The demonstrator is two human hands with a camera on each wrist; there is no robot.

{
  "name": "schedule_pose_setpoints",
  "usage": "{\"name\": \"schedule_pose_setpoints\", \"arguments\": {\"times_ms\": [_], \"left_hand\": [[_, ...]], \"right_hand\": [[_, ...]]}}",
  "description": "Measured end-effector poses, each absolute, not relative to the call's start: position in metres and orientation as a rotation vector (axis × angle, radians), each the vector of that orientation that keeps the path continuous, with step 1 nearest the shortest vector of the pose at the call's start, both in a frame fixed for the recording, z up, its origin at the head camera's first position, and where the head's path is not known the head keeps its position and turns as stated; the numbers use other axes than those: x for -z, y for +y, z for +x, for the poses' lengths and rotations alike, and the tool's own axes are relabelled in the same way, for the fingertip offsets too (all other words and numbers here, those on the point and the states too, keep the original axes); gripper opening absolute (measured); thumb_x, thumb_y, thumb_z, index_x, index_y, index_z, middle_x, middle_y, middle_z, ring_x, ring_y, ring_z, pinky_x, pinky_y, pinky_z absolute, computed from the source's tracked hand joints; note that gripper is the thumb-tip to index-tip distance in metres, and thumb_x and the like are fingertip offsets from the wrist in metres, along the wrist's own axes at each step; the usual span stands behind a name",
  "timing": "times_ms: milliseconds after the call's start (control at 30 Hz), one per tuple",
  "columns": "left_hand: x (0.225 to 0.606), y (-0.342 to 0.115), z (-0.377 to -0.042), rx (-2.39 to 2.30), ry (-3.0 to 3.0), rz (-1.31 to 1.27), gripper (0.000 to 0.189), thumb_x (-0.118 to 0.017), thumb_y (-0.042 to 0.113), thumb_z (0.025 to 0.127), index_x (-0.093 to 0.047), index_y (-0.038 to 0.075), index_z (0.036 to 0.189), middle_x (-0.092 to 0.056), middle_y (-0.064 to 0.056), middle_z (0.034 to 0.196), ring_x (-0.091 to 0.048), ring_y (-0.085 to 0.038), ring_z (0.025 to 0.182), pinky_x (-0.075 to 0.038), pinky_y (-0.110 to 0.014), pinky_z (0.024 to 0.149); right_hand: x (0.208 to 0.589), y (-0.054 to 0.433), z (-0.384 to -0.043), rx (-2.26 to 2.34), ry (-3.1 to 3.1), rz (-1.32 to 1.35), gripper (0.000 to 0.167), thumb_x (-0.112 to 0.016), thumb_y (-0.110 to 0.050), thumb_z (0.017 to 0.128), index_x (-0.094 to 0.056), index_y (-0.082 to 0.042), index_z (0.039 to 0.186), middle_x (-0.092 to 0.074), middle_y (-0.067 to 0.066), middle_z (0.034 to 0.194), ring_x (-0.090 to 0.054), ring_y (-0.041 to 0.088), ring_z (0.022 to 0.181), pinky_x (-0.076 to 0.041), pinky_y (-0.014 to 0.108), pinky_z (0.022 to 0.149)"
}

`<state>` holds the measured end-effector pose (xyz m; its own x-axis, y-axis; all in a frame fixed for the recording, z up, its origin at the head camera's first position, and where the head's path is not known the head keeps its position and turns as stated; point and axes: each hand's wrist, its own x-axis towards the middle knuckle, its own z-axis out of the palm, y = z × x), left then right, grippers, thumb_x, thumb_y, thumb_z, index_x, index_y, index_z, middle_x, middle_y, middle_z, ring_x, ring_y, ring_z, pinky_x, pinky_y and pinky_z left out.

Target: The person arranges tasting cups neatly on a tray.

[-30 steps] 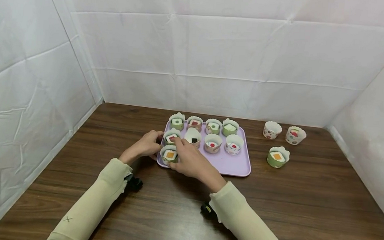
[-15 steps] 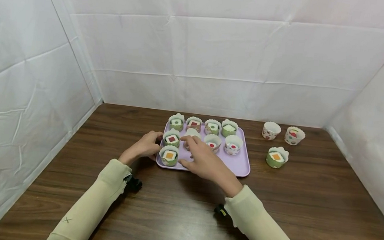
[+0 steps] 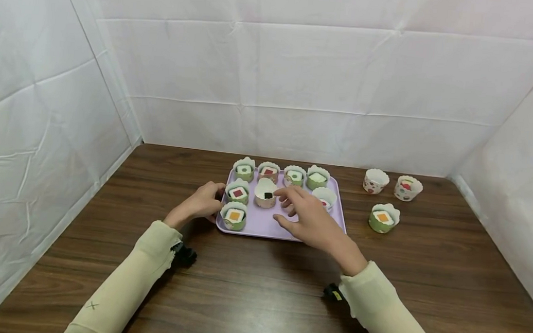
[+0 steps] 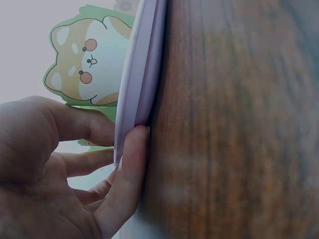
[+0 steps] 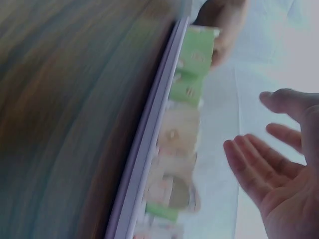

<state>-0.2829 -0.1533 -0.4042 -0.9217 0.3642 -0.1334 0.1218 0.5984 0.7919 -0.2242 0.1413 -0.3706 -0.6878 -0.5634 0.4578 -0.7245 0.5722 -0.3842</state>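
The left hand [image 3: 201, 201] bends its fingers at the left rim of a rectangular lilac tray [image 3: 267, 226], its grip holding that edge. The right hand [image 3: 311, 216] is held over the tray, palm down, thumb apart from its loosely bent fingers, its grip holding nothing. Patterned paper cups [image 3: 234, 221] with square-topped pieces stand on the tray, which lies on the dark brown wooden tabletop [image 3: 257, 295].

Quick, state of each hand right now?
Left hand: closed, pinching the edge of the light-purple rectangular plastic tray.
Right hand: open, holding nothing.
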Motion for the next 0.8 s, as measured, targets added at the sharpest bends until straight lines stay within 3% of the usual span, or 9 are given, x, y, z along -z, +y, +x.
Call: {"name": "schedule_pose_setpoints", "arguments": {"times_ms": [167,533,800], "left_hand": [[0.404,-0.154,-0.283,-1.219,2.553,0.397,0.056,-0.052,-0.004,0.086,-0.052,-0.007,0.142,-0.060,-0.030,0.131,-0.067,-0.029,0.094,-0.066,-0.036,0.060],[0.402,-0.155,-0.282,-1.226,2.550,0.408,0.053,-0.050,-0.005,0.086,-0.055,-0.007,0.139,-0.061,-0.029,0.129,-0.069,-0.030,0.092,-0.065,-0.036,0.060],[0.403,-0.154,-0.283,-1.228,2.547,0.427,0.054,-0.050,-0.006,0.086,-0.054,-0.008,0.139,-0.062,-0.030,0.129,-0.069,-0.031,0.092,-0.065,-0.036,0.059]], "right_hand": [[0.372,0.168,-0.229,-0.830,-2.455,1.063,0.033,-0.076,-0.010,0.091,-0.065,-0.004,0.121,-0.067,0.009,0.111,-0.071,0.022,0.087,-0.063,0.030,0.073],[0.373,0.226,-0.233,-0.734,-2.415,0.933,0.033,-0.082,-0.005,0.085,-0.068,-0.003,0.115,-0.068,0.009,0.104,-0.070,0.021,0.081,-0.062,0.032,0.065],[0.369,0.268,-0.241,-0.676,-2.551,0.792,0.041,-0.086,-0.009,0.082,-0.067,-0.003,0.118,-0.067,0.010,0.106,-0.068,0.026,0.094,-0.063,0.039,0.073]]}}
